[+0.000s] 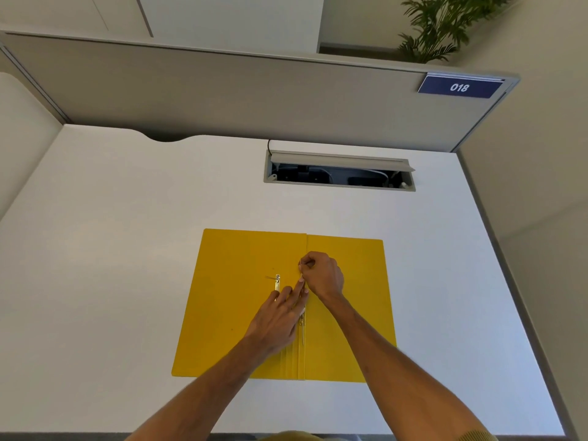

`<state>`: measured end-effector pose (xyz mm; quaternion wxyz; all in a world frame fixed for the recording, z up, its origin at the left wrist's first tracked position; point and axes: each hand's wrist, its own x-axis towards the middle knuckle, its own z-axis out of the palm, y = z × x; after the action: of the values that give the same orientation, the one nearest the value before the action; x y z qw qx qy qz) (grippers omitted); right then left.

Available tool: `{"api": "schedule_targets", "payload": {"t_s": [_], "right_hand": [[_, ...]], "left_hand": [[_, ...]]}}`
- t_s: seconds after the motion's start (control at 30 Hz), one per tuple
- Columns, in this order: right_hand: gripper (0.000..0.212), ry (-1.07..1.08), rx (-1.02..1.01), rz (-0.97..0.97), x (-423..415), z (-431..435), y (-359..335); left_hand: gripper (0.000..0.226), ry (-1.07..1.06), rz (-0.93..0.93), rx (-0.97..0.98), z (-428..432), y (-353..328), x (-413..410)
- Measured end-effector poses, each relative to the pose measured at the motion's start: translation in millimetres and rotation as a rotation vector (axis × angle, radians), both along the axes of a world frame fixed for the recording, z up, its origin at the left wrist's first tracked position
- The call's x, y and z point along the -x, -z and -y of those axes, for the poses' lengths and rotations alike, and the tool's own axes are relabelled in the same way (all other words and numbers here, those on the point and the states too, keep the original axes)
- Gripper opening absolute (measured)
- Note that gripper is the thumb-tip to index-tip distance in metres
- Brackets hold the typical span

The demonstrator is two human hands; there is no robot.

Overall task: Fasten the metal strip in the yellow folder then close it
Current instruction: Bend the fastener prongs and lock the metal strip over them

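A yellow folder (pixel 241 297) lies open and flat on the white counter (pixel 111 249), near the front edge and a little right of the middle, both covers spread to either side of its central spine crease. Both hands work at that crease. The right hand (pixel 321 275) is curled, its fingertips pinched narrowly on the upper end of a thin metal strip (pixel 301 326) that runs along the spine; the strip's lower part shows again below the hands, lying along the fold. The left hand (pixel 280 316) reaches in from the lower left with its fingers loosely extended and pressed down, the index fingertip touching the strip just under the right hand's pinch; it presses rather than grips. Just left of the spine, on the left cover, a second small metal fastener piece (pixel 276 283) lies flat, its upper end showing a round eyelet and thin prongs, its lower end hidden beneath the left fingers. At the back of the counter an open cable hatch (pixel 339 171) sits well apart from the folder, its grey lid tilted up. Behind it stands a grey partition (pixel 222 90) bearing a blue plate (pixel 459 87) marked 018, and green plant (pixel 445 23) leaves rise above the partition's right end.
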<state>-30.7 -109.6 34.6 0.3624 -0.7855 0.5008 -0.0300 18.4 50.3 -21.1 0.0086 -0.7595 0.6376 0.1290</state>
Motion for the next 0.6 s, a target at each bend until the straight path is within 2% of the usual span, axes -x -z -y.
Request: {"api": "schedule_targets", "payload": {"t_s": [0.13,0.27,0.6], "right_hand": [[0.014,-0.094,0.024,-0.043,-7.5,-0.9,-1.3],[0.017,-0.179,0.060,-0.089,-14.4,0.1,-4.8],[0.014,-0.109,0.004,-0.046,-13.1,3.9,-2.3]], "left_hand": [[0.066,0.030,0.047,0.003,3.5,-3.8,0.9],[0.066,-0.015,0.018,-0.012,1.7,-4.7,4.1],[0.066,0.006,0.008,0.001,5.7,-8.9,0.1]]}}
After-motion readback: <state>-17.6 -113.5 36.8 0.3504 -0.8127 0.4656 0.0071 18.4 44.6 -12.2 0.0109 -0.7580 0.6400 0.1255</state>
